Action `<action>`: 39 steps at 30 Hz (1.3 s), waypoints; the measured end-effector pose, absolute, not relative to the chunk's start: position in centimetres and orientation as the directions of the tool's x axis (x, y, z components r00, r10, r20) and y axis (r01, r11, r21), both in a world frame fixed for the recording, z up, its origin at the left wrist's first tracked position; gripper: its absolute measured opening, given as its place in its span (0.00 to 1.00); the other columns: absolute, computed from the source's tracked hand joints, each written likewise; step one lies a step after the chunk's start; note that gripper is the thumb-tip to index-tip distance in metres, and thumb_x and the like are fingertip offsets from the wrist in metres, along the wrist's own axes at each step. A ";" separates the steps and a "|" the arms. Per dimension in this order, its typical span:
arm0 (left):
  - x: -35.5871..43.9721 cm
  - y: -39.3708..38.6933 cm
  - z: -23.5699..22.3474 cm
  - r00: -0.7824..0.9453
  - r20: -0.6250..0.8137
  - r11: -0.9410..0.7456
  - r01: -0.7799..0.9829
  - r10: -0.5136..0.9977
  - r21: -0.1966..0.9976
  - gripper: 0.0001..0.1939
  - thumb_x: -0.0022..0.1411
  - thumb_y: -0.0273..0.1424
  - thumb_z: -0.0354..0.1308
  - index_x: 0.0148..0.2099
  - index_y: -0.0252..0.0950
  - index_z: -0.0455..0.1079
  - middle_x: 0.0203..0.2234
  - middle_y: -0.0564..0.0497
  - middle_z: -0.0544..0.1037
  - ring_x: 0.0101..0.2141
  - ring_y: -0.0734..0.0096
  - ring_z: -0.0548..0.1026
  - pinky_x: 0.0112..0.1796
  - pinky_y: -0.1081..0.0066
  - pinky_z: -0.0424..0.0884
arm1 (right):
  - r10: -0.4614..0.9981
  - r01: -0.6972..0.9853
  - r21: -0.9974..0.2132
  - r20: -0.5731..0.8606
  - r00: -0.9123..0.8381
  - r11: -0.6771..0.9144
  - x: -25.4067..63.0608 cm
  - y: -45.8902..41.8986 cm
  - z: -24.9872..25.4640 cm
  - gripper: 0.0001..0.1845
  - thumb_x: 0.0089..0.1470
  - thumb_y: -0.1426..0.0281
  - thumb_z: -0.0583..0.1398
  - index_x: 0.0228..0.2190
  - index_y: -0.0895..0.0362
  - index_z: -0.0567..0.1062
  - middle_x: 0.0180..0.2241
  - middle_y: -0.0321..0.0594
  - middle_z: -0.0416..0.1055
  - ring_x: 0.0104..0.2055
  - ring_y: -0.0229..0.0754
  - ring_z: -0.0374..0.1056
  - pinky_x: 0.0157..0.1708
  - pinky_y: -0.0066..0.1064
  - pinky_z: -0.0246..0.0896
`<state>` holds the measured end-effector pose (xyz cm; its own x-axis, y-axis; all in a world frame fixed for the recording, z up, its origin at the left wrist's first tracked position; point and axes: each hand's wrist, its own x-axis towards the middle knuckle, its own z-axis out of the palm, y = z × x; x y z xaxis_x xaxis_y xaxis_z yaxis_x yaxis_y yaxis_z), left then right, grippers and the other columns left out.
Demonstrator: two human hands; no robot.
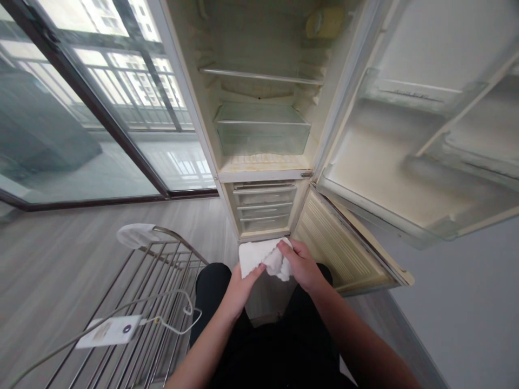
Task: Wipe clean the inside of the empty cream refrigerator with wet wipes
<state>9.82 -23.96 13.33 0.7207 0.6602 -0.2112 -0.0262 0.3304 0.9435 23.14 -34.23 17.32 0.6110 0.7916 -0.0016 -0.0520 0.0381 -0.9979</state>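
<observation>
A white cloth [255,255], partly bunched up, is held between both hands just in front of the lower compartment of an open refrigerator [259,176]. My left hand [242,283] grips its left side, with the thumb on top. My right hand [300,262] pinches the crumpled right part, and its fingers are partly hidden by the cloth. Beyond the hands are the stacked freezer drawers [265,209], pushed in. Above them a clear crisper drawer [263,138] sits under a glass shelf [261,75].
The upper refrigerator door [421,129] and lower freezer door [340,243] both stand swung out to the right. At lower left, a metal rack [158,302] carries a white device [109,330] with a cable. A yellowish container [324,22] is high inside. Sliding glass doors [117,108] are on the left.
</observation>
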 end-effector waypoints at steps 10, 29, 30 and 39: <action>10.6 -23.5 13.9 0.676 -0.247 0.528 -0.245 0.694 0.813 0.25 0.56 0.44 0.70 0.49 0.31 0.77 0.43 0.43 0.82 0.44 0.59 0.79 0.45 0.68 0.73 | 0.761 -0.242 -0.967 -0.100 0.641 0.077 22.0 -33.8 15.1 0.26 0.58 0.46 0.63 0.32 0.58 0.78 0.27 0.36 0.72 0.29 0.36 0.62 0.30 0.27 0.55; 10.7 -20.8 14.0 0.933 -0.213 0.075 0.199 0.290 0.977 0.26 0.61 0.49 0.64 0.49 0.32 0.72 0.39 0.46 0.79 0.37 0.66 0.75 0.37 0.69 0.71 | 0.764 -0.202 -0.979 -0.124 0.633 0.008 21.8 -34.1 10.5 0.22 0.53 0.51 0.65 0.34 0.59 0.78 0.28 0.36 0.73 0.27 0.35 0.63 0.28 0.26 0.57; 10.8 -20.7 13.8 0.935 -0.192 0.058 0.183 0.298 0.981 0.26 0.62 0.49 0.63 0.51 0.33 0.72 0.40 0.46 0.79 0.37 0.65 0.76 0.38 0.68 0.72 | 0.749 -0.147 -0.989 -0.097 0.656 0.001 22.0 -34.2 10.2 0.21 0.54 0.51 0.64 0.34 0.58 0.78 0.28 0.37 0.72 0.28 0.36 0.63 0.29 0.27 0.57; 13.1 -22.0 12.9 0.954 -0.024 -0.841 0.276 0.300 0.465 0.16 0.70 0.28 0.46 0.56 0.36 0.68 0.47 0.39 0.76 0.46 0.51 0.78 0.44 0.57 0.73 | 0.706 -0.230 -0.968 -0.095 0.702 0.099 19.5 -35.0 7.1 0.25 0.55 0.46 0.63 0.40 0.54 0.74 0.36 0.39 0.73 0.37 0.41 0.69 0.38 0.33 0.66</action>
